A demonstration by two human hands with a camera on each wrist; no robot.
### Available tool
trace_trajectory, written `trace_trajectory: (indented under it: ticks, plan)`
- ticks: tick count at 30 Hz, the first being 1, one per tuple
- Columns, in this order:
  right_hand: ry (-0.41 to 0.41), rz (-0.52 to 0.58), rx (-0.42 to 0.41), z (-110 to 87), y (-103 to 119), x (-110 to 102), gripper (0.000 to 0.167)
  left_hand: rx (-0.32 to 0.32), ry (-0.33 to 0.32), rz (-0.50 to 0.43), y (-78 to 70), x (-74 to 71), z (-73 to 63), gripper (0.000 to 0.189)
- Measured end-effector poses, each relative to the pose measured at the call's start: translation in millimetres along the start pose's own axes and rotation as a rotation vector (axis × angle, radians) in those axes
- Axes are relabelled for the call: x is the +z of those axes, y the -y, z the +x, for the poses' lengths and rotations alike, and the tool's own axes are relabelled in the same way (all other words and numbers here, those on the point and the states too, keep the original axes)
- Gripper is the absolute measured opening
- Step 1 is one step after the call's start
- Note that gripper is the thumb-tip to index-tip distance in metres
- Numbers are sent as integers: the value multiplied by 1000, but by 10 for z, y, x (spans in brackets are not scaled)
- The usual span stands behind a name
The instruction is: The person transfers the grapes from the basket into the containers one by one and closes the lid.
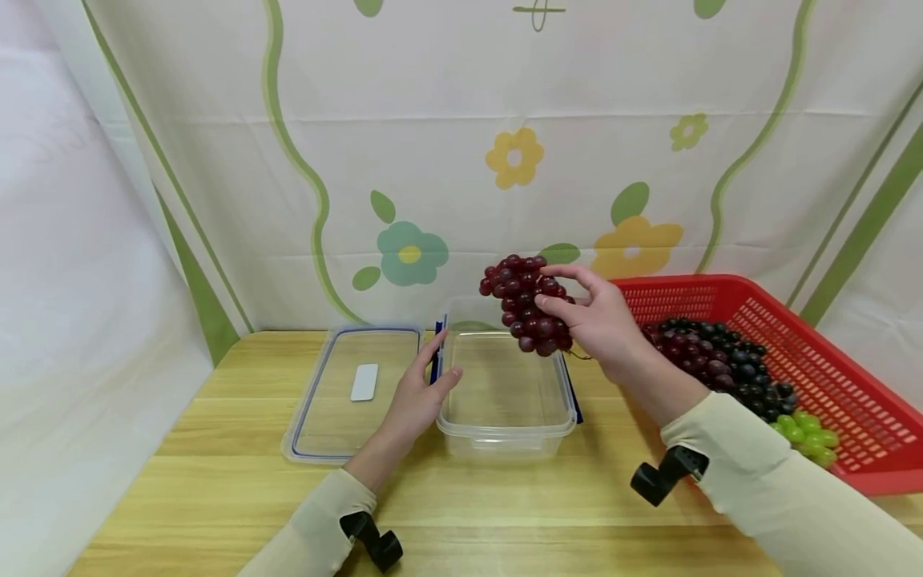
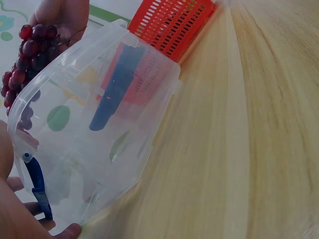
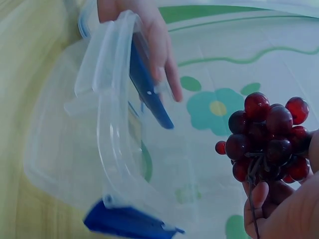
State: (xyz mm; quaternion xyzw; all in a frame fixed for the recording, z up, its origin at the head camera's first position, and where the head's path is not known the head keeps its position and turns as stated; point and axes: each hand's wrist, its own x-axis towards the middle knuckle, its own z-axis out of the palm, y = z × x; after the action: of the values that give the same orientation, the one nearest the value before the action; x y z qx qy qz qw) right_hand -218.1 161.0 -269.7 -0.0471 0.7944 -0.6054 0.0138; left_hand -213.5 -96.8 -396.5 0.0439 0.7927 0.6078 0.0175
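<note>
In the head view my right hand holds a bunch of dark red grapes between thumb and fingers, above the right part of a clear plastic container. The right wrist view shows the stem hanging from the grapes beside the palm. My left hand rests at the container's left side, fingers fairly straight along the outside by a blue latch, thumb near the rim. No lid covers the container. Its lid, with a blue seal, lies flat to the left.
A red plastic basket stands at the right, holding dark red grapes, black grapes and green grapes. Behind the wooden table hangs a white curtain with flowers. A white label shows at the lid.
</note>
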Motion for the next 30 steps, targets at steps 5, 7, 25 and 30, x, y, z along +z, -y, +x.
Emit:
trace_trajectory:
  ticks: [5,7,25,30]
  plan:
    - [-10,-6,-2,63,-60,168,49,4,6,6,0,-2,6,68]
    - [-8,17,0,88,-98,229,48,5,9,7,0,-2,10,68]
    - [-98,45,107,201,-340,820,41,-18,14,20,15,-13,28,68]
    - [-125,-6,139,236,-411,864,40,-21,21,21,14,-6,26,69]
